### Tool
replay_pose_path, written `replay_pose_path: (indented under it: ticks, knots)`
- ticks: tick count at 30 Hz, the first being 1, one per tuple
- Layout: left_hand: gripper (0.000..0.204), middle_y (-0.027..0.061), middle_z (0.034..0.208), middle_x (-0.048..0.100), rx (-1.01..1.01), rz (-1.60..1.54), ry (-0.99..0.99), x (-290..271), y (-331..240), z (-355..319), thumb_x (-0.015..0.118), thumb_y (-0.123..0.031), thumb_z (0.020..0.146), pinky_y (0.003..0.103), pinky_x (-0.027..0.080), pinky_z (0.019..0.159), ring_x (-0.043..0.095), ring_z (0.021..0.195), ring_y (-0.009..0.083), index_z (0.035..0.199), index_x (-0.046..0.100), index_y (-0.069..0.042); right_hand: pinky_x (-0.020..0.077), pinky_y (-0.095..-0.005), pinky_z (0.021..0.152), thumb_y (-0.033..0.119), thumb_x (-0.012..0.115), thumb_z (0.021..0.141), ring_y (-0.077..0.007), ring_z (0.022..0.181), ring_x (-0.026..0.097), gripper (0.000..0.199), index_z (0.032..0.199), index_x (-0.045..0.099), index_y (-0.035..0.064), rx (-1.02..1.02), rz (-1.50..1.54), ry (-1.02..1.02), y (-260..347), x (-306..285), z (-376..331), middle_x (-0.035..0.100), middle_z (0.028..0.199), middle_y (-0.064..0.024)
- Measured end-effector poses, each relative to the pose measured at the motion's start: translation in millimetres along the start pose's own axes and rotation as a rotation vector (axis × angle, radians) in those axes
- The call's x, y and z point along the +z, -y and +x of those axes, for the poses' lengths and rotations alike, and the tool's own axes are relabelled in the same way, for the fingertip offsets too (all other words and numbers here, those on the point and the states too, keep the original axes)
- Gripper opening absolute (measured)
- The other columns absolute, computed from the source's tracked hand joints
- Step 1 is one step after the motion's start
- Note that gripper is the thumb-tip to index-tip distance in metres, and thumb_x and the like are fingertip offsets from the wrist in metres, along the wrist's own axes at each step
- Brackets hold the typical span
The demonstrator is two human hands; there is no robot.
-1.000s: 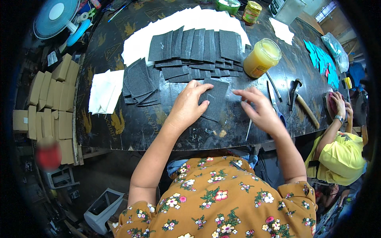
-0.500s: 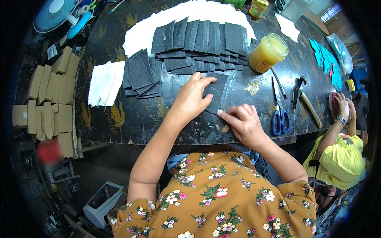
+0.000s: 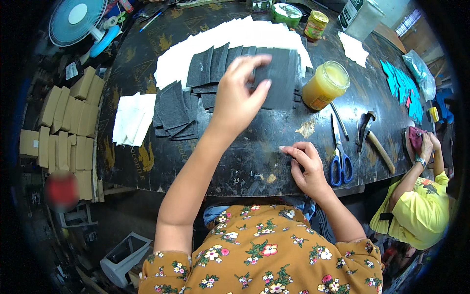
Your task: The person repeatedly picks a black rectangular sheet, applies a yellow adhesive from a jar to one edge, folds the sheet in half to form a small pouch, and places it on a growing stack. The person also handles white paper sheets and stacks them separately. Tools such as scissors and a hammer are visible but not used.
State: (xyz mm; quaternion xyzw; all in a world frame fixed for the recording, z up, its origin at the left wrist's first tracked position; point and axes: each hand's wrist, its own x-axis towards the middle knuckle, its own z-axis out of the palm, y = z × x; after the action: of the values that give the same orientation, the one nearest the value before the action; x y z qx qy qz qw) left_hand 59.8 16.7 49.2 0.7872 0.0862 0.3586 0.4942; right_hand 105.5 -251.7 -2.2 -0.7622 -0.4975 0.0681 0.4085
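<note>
My left hand (image 3: 241, 95) is raised over the rows of dark pieces. Between its thumb and fingers it grips a dark grey fabric piece (image 3: 279, 78), blurred by motion. Under and beside it, overlapping dark grey fabric pieces (image 3: 199, 68) lie partly on white sheets (image 3: 174, 59); the held piece hides some of them. A separate stack of dark pieces (image 3: 171, 110) sits to their left. My right hand (image 3: 308, 169) rests low near the table's front edge, fingers curled, with a small whitish bit at the fingertip that I cannot make out.
An open jar of yellowish paste (image 3: 325, 88) stands right of the pieces. Blue-handled scissors (image 3: 341, 164), a thin rod (image 3: 340, 122) and a hammer (image 3: 379, 147) lie beyond my right hand. Folded white cloth (image 3: 132, 120) lies left. A co-worker in yellow (image 3: 421, 206) works at far right.
My left hand has lifted the dark fabric piece off the bare tabletop and carried it away from me over the rows. The right hand has let go of it and moved slightly right.
</note>
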Motion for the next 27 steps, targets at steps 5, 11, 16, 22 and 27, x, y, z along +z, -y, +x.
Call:
replay_pose_path:
  ticks: [5,11,16,22,27]
  knots:
    - [0.047,0.0177,0.127,0.069,0.031,0.436,0.099,45.2,28.3,71.1,0.083,-0.010,0.085,0.043,0.059,0.097,0.071,0.107,0.0327,0.131,0.074,-0.005,0.0509,-0.0458,0.099,-0.008,0.067,0.087,-0.0365,0.111,0.065,0.054,0.138,0.072,0.0082,0.049,0.018,-0.016,-5.4,5.9,-5.4,0.066,0.118,-0.0161]
    - [0.064,0.0189,0.145,0.057,0.169,0.806,-0.033,41.1,39.7,46.0,0.090,-0.017,0.081,0.050,0.050,0.110,0.058,0.132,0.0388,0.141,0.069,-0.009,0.0515,-0.0451,0.100,-0.006,0.068,0.086,-0.0373,0.112,0.065,0.056,0.141,0.069,0.0066,0.069,0.016,-0.001,-4.3,4.0,-3.2,0.066,0.121,-0.0183]
    - [0.064,0.0212,0.139,0.061,0.018,0.768,-0.229,-76.6,42.0,8.6,0.090,-0.017,0.081,0.051,0.051,0.113,0.063,0.126,0.0411,0.139,0.065,-0.006,0.0536,-0.0426,0.098,-0.008,0.070,0.086,-0.0338,0.106,0.066,0.054,0.139,0.069,0.0038,0.077,0.016,0.008,0.0,1.5,-2.3,0.066,0.119,-0.0173]
    - [0.084,0.0163,0.092,0.073,-0.593,0.879,-0.068,-188.2,63.6,-58.1,0.100,-0.047,0.072,0.040,0.059,0.074,0.072,0.081,0.0277,0.133,0.068,0.001,0.0538,-0.0431,0.098,0.002,0.078,0.086,-0.0315,0.107,0.067,0.045,0.130,0.074,0.0038,-0.066,-0.142,-0.182,-8.9,-54.8,40.4,0.068,0.123,-0.0155]
    - [0.078,0.0120,0.091,0.072,-0.525,0.716,-0.127,-174.0,63.7,-63.0,0.101,-0.027,0.072,0.038,0.056,0.069,0.068,0.076,0.0227,0.138,0.067,-0.002,0.0445,-0.0522,0.111,0.049,0.094,0.076,-0.0387,0.134,0.057,0.056,0.119,0.083,0.0143,-0.106,-0.749,-0.321,-20.9,-127.3,105.2,0.064,0.143,-0.0160]
